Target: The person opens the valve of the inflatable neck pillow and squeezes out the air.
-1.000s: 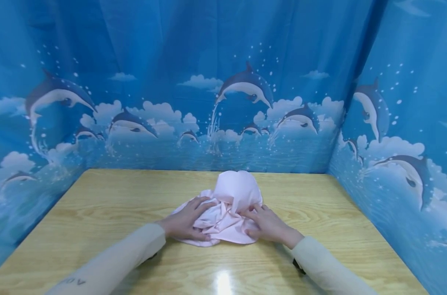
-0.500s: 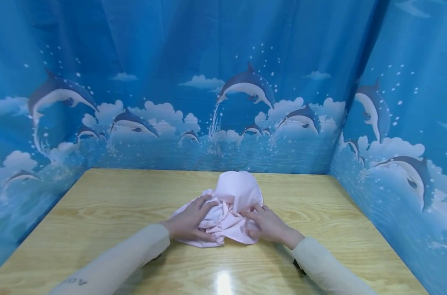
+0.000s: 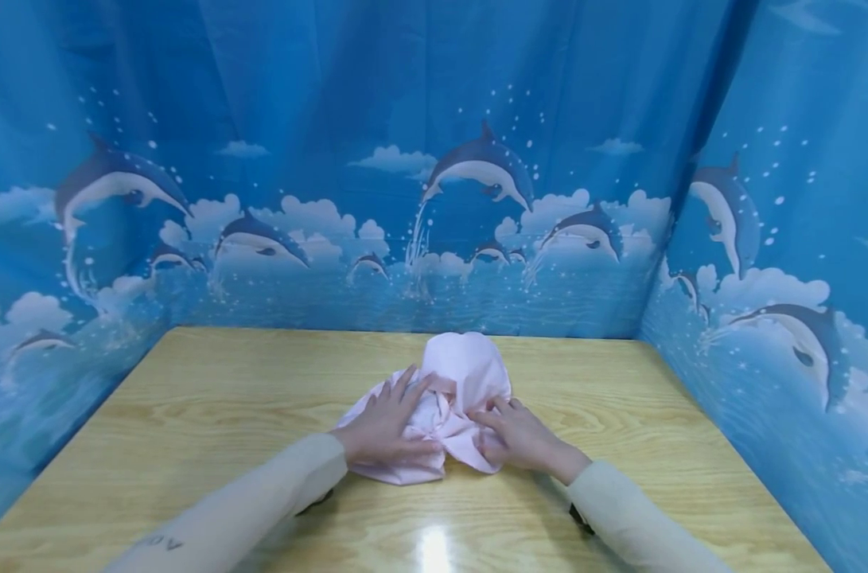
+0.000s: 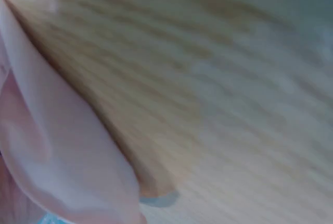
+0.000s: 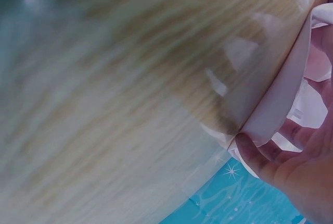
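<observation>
Crumpled pink cloth [image 3: 465, 362] lies at the middle of the wood-grained bench [image 3: 226, 382], its far part forming a smooth, rounded lobe. The left hand [image 3: 385, 426] rests on its left part, fingers extended and spread; the right hand [image 3: 525, 439] pinches its right edge between thumb and curled fingers. Behind: dolphin-printed blue curtain [image 3: 319, 119].

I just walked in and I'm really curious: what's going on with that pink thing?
Someone's left hand rests with spread fingers on a crumpled heap of soft, pale pink fabric, and their right hand pinches its right edge. The heap lies on a shiny, yellowish wood-grain table, in front of a blue curtain printed with dolphins. Right now a rounded flap stands out at the far side, and the rest is bunched between the hands.
</observation>
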